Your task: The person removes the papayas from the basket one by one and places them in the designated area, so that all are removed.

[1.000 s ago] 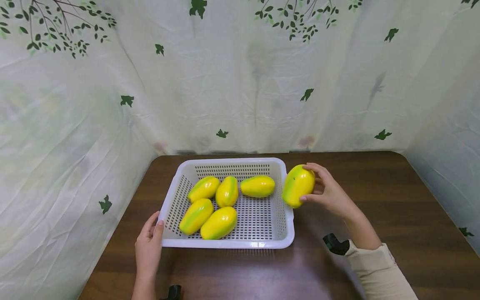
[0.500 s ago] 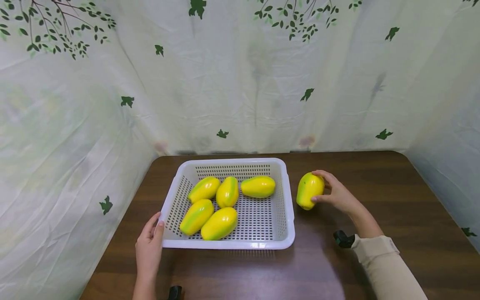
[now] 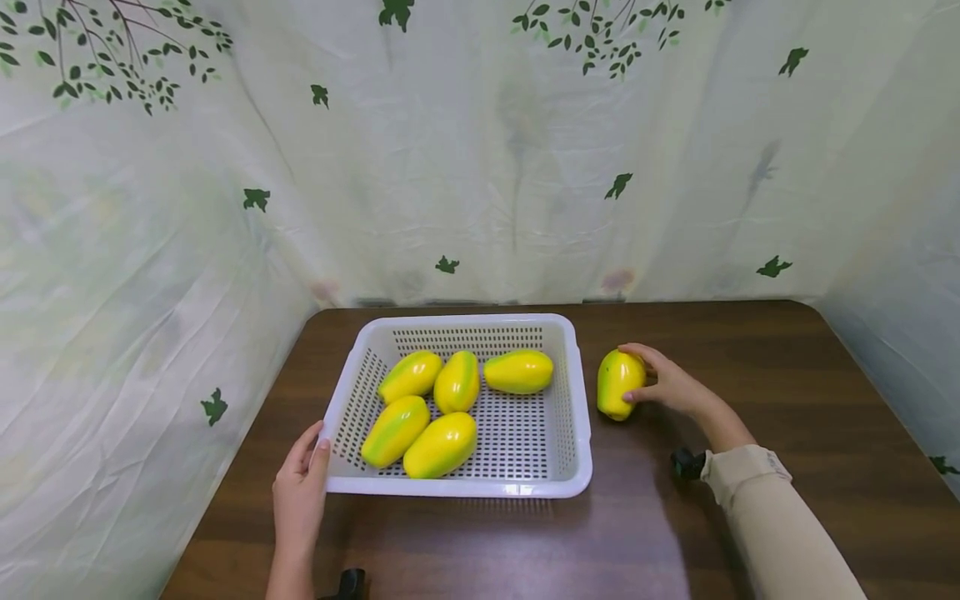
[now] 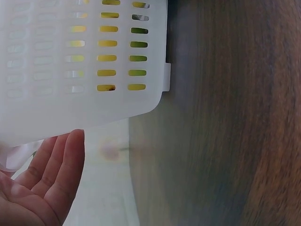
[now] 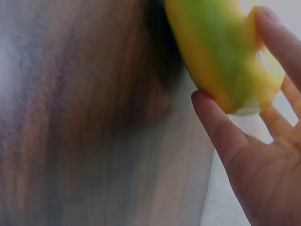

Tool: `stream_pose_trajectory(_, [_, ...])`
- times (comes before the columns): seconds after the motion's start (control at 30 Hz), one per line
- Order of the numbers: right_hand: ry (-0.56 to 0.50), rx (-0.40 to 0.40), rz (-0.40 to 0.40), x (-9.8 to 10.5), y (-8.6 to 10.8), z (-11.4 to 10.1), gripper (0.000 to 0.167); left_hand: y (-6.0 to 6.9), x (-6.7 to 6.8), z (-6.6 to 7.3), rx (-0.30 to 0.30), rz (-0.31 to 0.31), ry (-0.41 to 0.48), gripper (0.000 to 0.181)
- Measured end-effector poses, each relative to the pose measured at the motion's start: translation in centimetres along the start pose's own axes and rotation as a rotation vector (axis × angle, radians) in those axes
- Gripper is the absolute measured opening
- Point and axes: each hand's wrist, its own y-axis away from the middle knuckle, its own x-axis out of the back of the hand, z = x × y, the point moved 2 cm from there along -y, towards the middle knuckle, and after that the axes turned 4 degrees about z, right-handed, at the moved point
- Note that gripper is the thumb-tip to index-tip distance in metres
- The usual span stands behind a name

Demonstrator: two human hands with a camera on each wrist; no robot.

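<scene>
My right hand [image 3: 667,387] holds a glossy yellow-green papaya [image 3: 618,385] just right of the basket, thumb on its near side and fingers over its far end. The right wrist view shows this papaya [image 5: 221,52] close up between thumb and fingers, low over the tabletop; whether it touches the wood I cannot tell. My left hand [image 3: 298,483] grips the left rim of a white perforated plastic basket [image 3: 457,487], its fingers [image 4: 70,160] against the outer wall. Several similar papayas lie inside, among them a front papaya [image 3: 441,445] and a back-right papaya [image 3: 519,372].
Under everything is a dark brown wooden table [image 3: 750,367]. A pale curtain [image 3: 480,167] with leaf prints hangs behind and along the sides. The basket's right portion shows bare perforated floor. Dark wrist devices, including the right wrist device [image 3: 687,463], sit near both wrists.
My right hand has carried the papaya from beside the basket's right rim a little further right and down toward the table. My left hand, the basket and the papayas inside stay put.
</scene>
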Motion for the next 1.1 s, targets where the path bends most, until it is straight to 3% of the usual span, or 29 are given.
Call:
stream_pose_trajectory(0.07, [-0.015, -0.011, -0.028, 0.1, -0.1, 0.1, 0.076, 0.7, 0.6, 1.7, -0.004, -0.025, 0.022, 0.045])
stream_pose_trajectory(0.2, [-0.015, -0.035, -0.047, 0.2, -0.2, 0.2, 0.077, 2.8, 2.1, 7.1, 0.009, -0.058, 0.069, 0.047])
stream_pose_trajectory(0.27, [-0.009, -0.039, -0.046, 0.3, -0.1, 0.2, 0.076, 3.3, 2.4, 8.5, 0.028, -0.067, 0.058, 0.047])
stream_pose_trajectory(0.3, [-0.005, -0.040, -0.043, 0.3, -0.1, 0.2, 0.076, 3.3, 2.4, 8.4, 0.033, -0.064, 0.057, 0.047])
stream_pose_trajectory(0.4, [0.009, -0.042, -0.030, 0.3, -0.1, 0.2, 0.075, 2.0, 1.3, 4.7, 0.035, -0.033, 0.021, 0.046])
stream_pose_trajectory(0.5, [0.028, -0.039, -0.012, 0.3, -0.2, 0.3, 0.074, 1.6, 1.1, 3.8, 0.048, -0.031, 0.019, 0.045])
stream_pose_trajectory(0.63, [0.043, -0.042, 0.015, 0.3, -0.2, 0.2, 0.073, 1.8, 1.4, 4.6, 0.044, -0.063, 0.034, 0.047])
stream_pose_trajectory(0.67, [0.044, -0.043, 0.023, 0.4, -0.1, 0.1, 0.073, 1.3, 1.0, 3.2, 0.033, -0.051, 0.023, 0.047])
stream_pose_trajectory(0.8, [0.061, -0.045, 0.056, 0.6, 0.0, -0.4, 0.073, 0.1, -0.1, -0.2, 0.017, -0.011, 0.008, 0.043])
stream_pose_trajectory(0.9, [0.072, -0.044, 0.077, 0.7, 0.1, -0.9, 0.074, -0.1, -0.4, -0.9, 0.031, 0.001, 0.003, 0.041])
stream_pose_trajectory(1.1, [0.072, 0.004, 0.122, 0.7, 0.2, -2.6, 0.076, 0.0, -0.3, -0.7, 0.033, 0.007, 0.000, 0.040])
